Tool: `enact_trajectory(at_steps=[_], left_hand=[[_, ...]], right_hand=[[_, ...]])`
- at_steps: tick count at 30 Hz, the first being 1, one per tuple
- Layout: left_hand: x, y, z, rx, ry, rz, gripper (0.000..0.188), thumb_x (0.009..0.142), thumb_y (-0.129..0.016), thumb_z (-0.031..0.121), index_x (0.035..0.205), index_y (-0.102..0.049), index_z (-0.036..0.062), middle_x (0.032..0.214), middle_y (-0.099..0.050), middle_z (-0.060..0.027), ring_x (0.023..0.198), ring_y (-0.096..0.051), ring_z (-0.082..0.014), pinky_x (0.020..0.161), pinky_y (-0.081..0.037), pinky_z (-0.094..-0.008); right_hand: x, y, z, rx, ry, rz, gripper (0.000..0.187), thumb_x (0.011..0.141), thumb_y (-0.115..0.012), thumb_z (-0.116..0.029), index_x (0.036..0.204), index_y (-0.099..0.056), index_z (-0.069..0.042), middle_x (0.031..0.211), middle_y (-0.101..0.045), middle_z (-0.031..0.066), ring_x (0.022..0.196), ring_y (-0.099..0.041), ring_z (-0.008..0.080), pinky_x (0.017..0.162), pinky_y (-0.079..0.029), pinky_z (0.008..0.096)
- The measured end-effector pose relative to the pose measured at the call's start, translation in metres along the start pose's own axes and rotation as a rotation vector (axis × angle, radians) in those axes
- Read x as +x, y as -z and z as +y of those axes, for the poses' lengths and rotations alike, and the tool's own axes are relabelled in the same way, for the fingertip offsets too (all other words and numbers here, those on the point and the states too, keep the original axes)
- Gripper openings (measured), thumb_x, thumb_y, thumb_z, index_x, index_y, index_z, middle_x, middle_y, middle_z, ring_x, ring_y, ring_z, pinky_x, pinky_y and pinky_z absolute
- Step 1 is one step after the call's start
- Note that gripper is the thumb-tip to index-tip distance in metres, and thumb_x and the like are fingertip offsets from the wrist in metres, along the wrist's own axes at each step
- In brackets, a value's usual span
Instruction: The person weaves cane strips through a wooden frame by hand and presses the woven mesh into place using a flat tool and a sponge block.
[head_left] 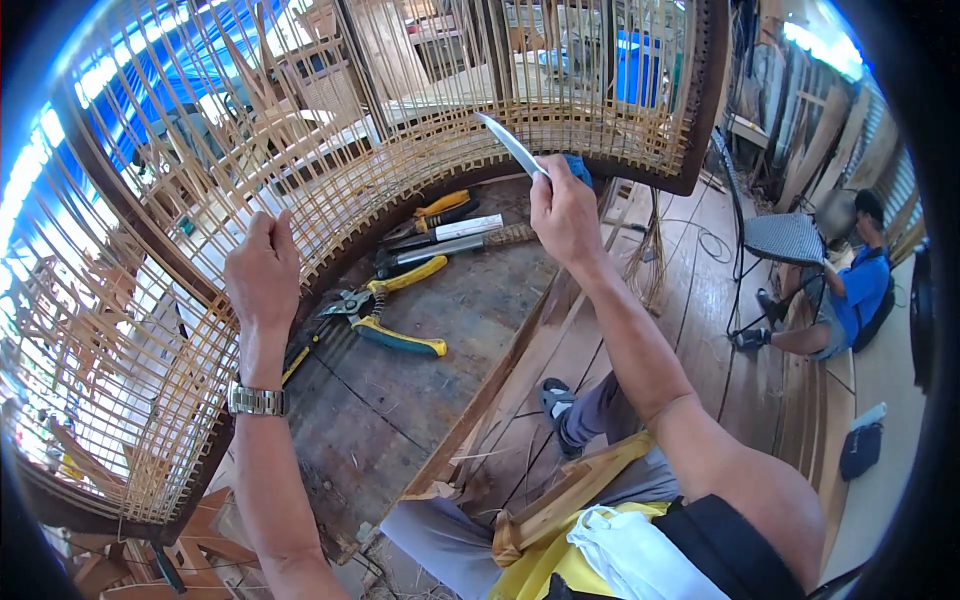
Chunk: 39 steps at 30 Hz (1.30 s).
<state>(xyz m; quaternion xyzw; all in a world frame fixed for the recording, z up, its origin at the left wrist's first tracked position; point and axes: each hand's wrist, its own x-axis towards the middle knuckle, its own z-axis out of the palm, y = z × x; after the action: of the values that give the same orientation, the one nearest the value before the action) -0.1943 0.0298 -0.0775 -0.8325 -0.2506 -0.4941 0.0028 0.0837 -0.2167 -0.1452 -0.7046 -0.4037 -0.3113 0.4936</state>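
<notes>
Clock positions are read off the head view. Knife (513, 145) is gripped in the right hand (566, 218), between 1 and 2 o'clock; fingers are wrapped around its handle end, pale curved blade pointed toward 10–11 o'clock, its tip seen against the lattice. Left hand (264, 270) is at 9 o'clock, fingers curled in, thumb set against the index; whether a strand is pinched there cannot be told. It is seen overlapping the lattice; contact unclear. A metal-banded watch (257, 400) is worn on the left wrist.

Curved rattan lattice (395, 178) is spread from 8 round to 1 o'clock, edged by a dark frame (650, 178). A small blue item (579, 170), kind unclear, is seen just beside the right hand, at its 1 o'clock.

Tools are laid on the worn table (470, 325) inside the curve: yellow-and-teal pliers (400, 340), handles spread, at the left hand's 4 o'clock; near them, toward 1 o'clock, a metal-shafted tool (445, 247), a white-handled tool (470, 228) and orange-and-black handles (445, 206). Loose strands (652, 252) are hung between 2 and 3 o'clock. At 3 o'clock, a co-worker in a blue shirt (862, 285) is seated by a grey woven chair (785, 237).
</notes>
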Motion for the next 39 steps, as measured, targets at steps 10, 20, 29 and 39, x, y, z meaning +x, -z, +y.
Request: enact_trajectory(at_steps=[10,20,29,39], left_hand=[[0.0,-0.001,0.001,0.024,0.033,0.006,0.035,0.105,-0.066,0.031,0.086,-0.063,0.0027,0.065,-0.064,-0.0212,0.062,-0.067,-0.0431,0.055,-0.049,-0.049],[0.001,-0.003,-0.002,-0.006,0.048,0.054,0.034,0.105,-0.067,0.031,0.086,-0.064,0.0024,0.066,-0.065,-0.0214,0.062,-0.067,-0.0424,0.056,-0.05,-0.0474],[-0.003,-0.005,-0.005,0.002,-0.011,0.068,0.036,0.106,-0.066,0.032,0.084,-0.06,0.0033,0.064,-0.063,-0.0194,0.057,-0.064,-0.0406,0.052,-0.048,-0.0464],[-0.001,0.018,0.025,0.143,0.052,-0.055,0.036,0.106,-0.065,0.04,0.104,-0.066,0.0036,0.065,-0.067,-0.0167,0.057,-0.067,-0.0341,0.055,-0.048,-0.0427]], right_hand=[[0.009,-0.005,-0.026,0.04,0.08,0.02,0.013,0.101,-0.06,-0.006,0.114,-0.059,-0.001,0.085,-0.068,0.0243,0.08,-0.069,0.0461,0.069,-0.054,0.0521],[0.024,-0.006,-0.037,0.034,0.069,0.002,0.015,0.102,-0.059,-0.01,0.114,-0.065,-0.001,0.088,-0.072,0.0219,0.08,-0.072,0.0394,0.071,-0.055,0.0473],[0.036,-0.012,0.019,0.22,-0.057,-0.612,0.027,0.099,-0.073,-0.025,0.114,-0.074,-0.003,0.094,-0.076,0.015,0.084,-0.072,0.0223,0.08,-0.055,0.0384],[-0.011,0.0,0.038,0.156,-0.06,-0.217,0.049,0.106,-0.061,-0.038,0.134,-0.057,0.002,0.121,-0.064,0.0259,0.115,-0.061,0.043,0.1,-0.049,0.0508]])
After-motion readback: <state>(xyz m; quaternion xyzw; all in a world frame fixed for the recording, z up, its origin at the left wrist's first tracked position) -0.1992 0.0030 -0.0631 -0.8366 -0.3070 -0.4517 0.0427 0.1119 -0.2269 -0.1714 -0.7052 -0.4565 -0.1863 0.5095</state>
